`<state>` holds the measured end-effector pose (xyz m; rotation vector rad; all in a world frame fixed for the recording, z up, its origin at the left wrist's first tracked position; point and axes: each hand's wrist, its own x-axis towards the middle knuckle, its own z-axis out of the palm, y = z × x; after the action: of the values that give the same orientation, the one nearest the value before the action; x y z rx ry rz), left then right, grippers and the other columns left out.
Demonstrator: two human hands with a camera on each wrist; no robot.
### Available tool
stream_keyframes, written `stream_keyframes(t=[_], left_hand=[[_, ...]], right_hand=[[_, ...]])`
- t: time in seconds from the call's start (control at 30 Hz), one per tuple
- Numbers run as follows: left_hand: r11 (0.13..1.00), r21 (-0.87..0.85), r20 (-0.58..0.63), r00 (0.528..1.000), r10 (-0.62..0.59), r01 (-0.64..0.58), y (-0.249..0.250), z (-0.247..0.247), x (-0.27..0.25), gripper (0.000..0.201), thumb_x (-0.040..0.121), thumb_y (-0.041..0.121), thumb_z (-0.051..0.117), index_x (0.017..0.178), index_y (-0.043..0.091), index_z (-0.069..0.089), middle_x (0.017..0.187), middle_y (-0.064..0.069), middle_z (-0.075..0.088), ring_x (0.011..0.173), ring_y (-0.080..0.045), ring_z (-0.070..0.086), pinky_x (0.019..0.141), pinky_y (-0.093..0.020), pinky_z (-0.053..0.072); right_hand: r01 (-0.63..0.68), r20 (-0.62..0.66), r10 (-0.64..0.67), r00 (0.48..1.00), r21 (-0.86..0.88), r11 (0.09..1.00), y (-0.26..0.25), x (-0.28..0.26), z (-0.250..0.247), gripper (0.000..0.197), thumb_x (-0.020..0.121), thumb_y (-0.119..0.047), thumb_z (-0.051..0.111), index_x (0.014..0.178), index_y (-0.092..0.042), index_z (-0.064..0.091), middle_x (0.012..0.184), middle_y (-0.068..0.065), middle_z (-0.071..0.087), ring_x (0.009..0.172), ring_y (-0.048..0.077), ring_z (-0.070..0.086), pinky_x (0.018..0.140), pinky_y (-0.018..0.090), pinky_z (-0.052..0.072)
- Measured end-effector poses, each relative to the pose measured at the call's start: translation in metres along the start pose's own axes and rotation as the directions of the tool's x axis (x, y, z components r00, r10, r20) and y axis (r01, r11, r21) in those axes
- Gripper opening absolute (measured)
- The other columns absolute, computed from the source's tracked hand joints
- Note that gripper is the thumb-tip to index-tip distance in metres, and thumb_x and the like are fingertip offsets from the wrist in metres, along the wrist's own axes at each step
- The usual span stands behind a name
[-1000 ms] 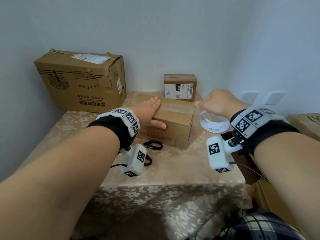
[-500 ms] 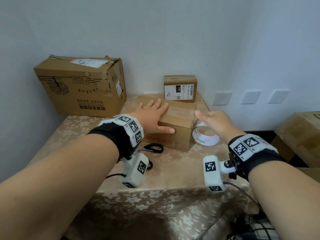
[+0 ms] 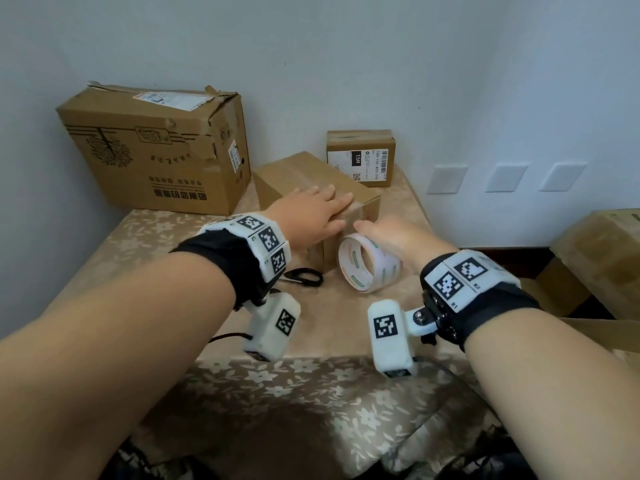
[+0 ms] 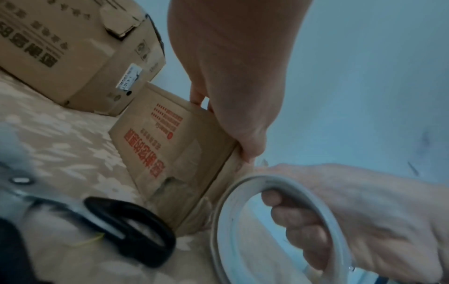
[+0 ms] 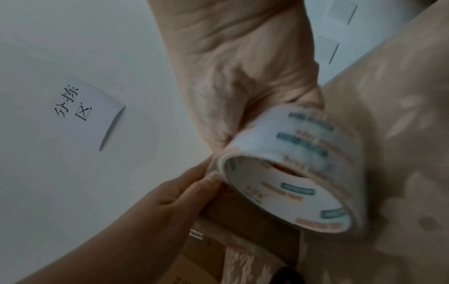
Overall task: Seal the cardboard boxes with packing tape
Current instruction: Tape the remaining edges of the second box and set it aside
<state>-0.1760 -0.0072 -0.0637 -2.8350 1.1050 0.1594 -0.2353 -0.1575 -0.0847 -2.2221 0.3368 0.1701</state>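
Note:
A low brown cardboard box with red print lies in the middle of the table, turned at an angle. My left hand lies flat on its top near corner, fingers straight, thumb at the edge. My right hand grips a roll of clear packing tape beside the box's near end, fingers curled through the core. The roll is held on edge against the box's end face. Clear tape runs along the box's top seam.
A large worn carton stands at the back left and a small labelled box at the back wall. Black-handled scissors lie left of the taped box. The table has a floral cloth. More cartons sit at right.
The box has been turned so a corner faces me. My right hand has brought the tape roll down from the box's right side to its near end. The left hand stays on top.

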Motion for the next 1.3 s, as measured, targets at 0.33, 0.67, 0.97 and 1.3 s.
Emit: stream_keyframes(t=[0.33, 0.67, 0.97, 1.3], left_hand=[[0.991, -0.106, 0.108, 0.990, 0.091, -0.080, -0.025, -0.018, 0.003, 0.055, 0.103, 0.031, 0.031, 0.152, 0.027, 0.006, 0.161, -0.002, 0.000, 0.148, -0.020, 0.001, 0.118, -0.042, 0.001], [0.996, -0.081, -0.144, 0.989, 0.018, -0.030, -0.012, 0.006, 0.019, 0.062, 0.097, 0.051, 0.036, 0.150, 0.022, 0.023, 0.156, -0.006, 0.024, 0.142, -0.024, 0.025, 0.115, -0.045, 0.015], [0.990, -0.087, -0.097, 0.990, 0.100, -0.108, -0.036, 0.003, 0.033, 0.060, 0.099, 0.044, 0.039, 0.151, 0.026, 0.017, 0.160, -0.002, 0.012, 0.146, -0.021, 0.013, 0.117, -0.042, 0.007], [0.998, 0.025, -0.202, 0.978, 0.060, -0.056, -0.041, 0.007, 0.049, 0.070, 0.091, 0.057, 0.047, 0.148, 0.019, 0.030, 0.153, 0.000, 0.034, 0.133, -0.023, 0.041, 0.104, -0.040, 0.039]], right_hand=[[-0.120, 0.037, 0.115, 0.993, 0.172, 0.978, -0.005, -0.013, 0.008, 0.034, 0.100, -0.039, 0.039, 0.086, -0.014, 0.056, 0.071, 0.005, 0.057, 0.063, 0.019, 0.050, 0.061, 0.029, 0.035], [-0.161, 0.093, 0.149, 0.984, 0.139, 0.977, -0.016, -0.010, 0.001, 0.023, 0.098, -0.024, 0.048, 0.077, -0.016, 0.053, 0.045, -0.006, 0.055, 0.038, 0.006, 0.052, 0.036, 0.013, 0.040], [-0.162, 0.100, 0.153, 0.983, 0.090, 0.983, -0.034, 0.006, 0.010, 0.026, 0.097, -0.035, 0.052, 0.086, -0.012, 0.058, 0.059, 0.001, 0.058, 0.051, 0.014, 0.054, 0.047, 0.020, 0.044], [-0.052, 0.136, 0.006, 0.991, 0.329, 0.943, -0.019, -0.002, 0.012, 0.033, 0.092, -0.028, 0.062, 0.110, -0.001, 0.065, 0.100, 0.015, 0.071, 0.071, 0.014, 0.068, 0.061, 0.024, 0.055]])
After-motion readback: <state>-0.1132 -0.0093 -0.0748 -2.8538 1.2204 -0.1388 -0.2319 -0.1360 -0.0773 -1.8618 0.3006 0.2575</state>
